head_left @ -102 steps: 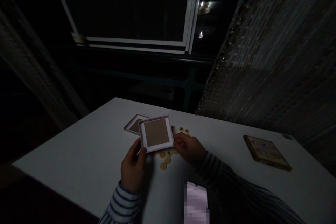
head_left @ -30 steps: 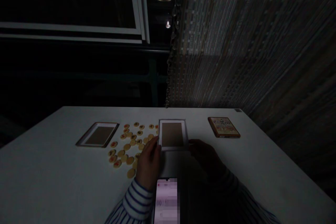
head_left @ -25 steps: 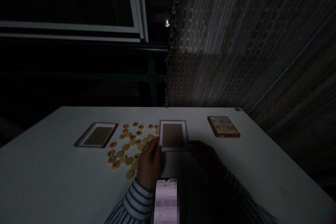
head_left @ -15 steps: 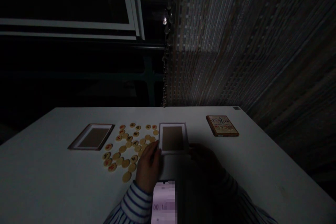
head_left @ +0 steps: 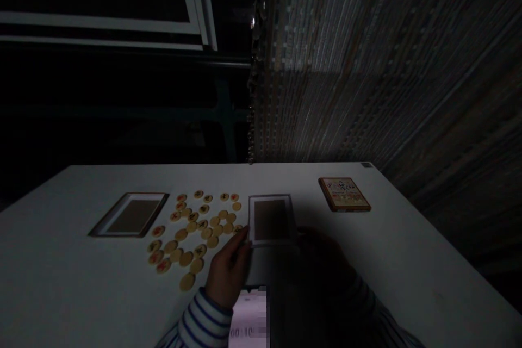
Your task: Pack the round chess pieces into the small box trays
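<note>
The room is dim. A shallow white box tray with a brown inside sits low over the white table, held at its near corners by both hands. My left hand pinches the tray's near left corner. My right hand lies in deep shadow at the near right corner, fingers curled at the edge. Several round yellow game pieces with red or black marks lie scattered just left of the tray.
A second white tray with a brown inside rests left of the pieces. A small printed orange box lies at the far right of the table. A lit phone screen shows at the bottom edge. A bead curtain hangs behind.
The tray has come down from in front of me to just over the table, right of the pieces. Both hands stayed on it. My view turned right.
</note>
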A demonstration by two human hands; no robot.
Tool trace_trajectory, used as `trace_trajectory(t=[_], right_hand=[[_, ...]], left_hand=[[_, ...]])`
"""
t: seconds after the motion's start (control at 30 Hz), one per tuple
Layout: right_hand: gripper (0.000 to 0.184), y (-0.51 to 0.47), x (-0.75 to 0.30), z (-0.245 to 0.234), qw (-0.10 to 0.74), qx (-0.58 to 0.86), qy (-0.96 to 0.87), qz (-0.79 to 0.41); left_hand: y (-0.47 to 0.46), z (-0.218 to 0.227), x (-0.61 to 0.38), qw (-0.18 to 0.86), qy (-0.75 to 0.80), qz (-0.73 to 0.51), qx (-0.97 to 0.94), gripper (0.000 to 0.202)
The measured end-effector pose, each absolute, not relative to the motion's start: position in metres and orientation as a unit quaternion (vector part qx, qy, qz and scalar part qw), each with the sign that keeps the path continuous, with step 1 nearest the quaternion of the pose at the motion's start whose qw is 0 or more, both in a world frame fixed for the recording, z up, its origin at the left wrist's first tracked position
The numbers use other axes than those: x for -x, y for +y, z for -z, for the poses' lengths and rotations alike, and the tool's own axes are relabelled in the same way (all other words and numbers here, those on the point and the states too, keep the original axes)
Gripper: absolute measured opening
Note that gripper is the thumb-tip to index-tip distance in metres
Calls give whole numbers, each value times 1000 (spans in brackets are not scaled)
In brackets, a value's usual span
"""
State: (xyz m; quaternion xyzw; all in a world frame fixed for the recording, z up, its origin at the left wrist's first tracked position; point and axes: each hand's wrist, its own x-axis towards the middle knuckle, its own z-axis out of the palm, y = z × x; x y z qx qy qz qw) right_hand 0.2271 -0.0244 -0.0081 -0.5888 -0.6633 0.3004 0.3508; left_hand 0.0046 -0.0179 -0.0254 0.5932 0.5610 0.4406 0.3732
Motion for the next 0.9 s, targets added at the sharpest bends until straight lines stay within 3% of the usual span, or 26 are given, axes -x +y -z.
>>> trace_trajectory(t=[0.4, 0.9], right_hand=[[35, -27, -231, 14, 293, 610, -658, -329], [36, -28, -232, 12, 176, 648, -690, -272]], left_hand=[[-16, 28, -2, 379, 576, -385, -614, 41], [-15, 29, -2, 353, 561, -351, -662, 38]])
